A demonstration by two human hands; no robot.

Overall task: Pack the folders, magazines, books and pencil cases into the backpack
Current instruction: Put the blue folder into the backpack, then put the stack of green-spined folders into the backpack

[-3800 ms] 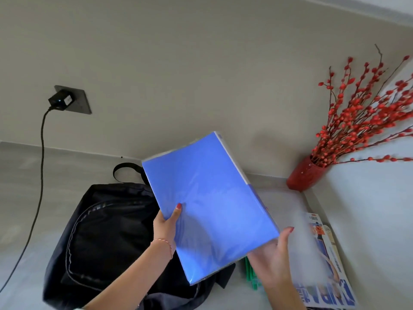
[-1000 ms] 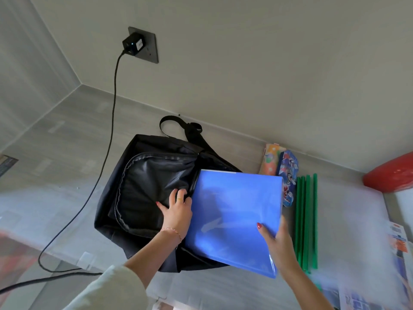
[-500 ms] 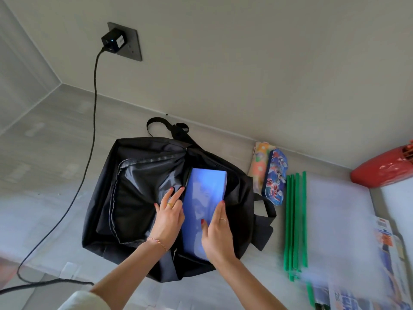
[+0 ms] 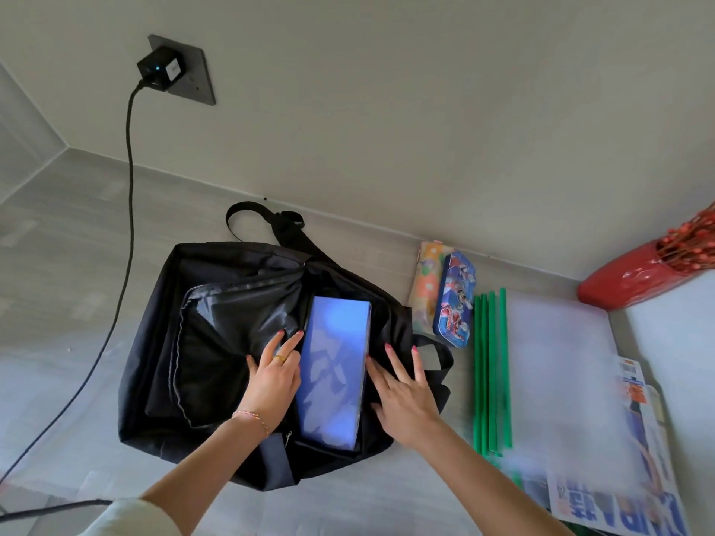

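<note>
Worktop [image 4: 58,272], grey, running to a wall at the far side. A socket [image 4: 193,71] on the wall, with a charger [image 4: 158,69] plugged in and its cable [image 4: 129,195] trailing down the left.

Backpack [image 4: 216,361], black, lying flat at centre, main opening gaping to the right of its front panel. Blue folder [image 4: 332,365] sits in that opening, mostly inside; its face shows between the two edges of the opening.

Right of the backpack: a clear folder stack [image 4: 561,381] with green spines [image 4: 491,369]. Magazine [image 4: 638,450] beyond it at the near right, blurred. Two pencil cases by the far wall, one orange [image 4: 425,288], one blue [image 4: 454,303], touching each other, just beside the backpack. Red vase [image 4: 634,280] at far right.

Left hand [image 4: 272,381]: fingers spread, flat on the front panel at the left edge of the opening, holding nothing. Right hand [image 4: 406,396]: fingers straight and spread, over the right side of the backpack; whether it presses the fabric, cannot tell.

Judgement: first folder nearly seated, the rest unpacked.

Risks:
- The limp opening may close over the blue folder once the left hand lets go, so the next item snags.
- The clear stack looks slippery; lifted one-handed it could fan apart.
- Stiff pencil cases pushed in last could buckle the blue folder.
</note>
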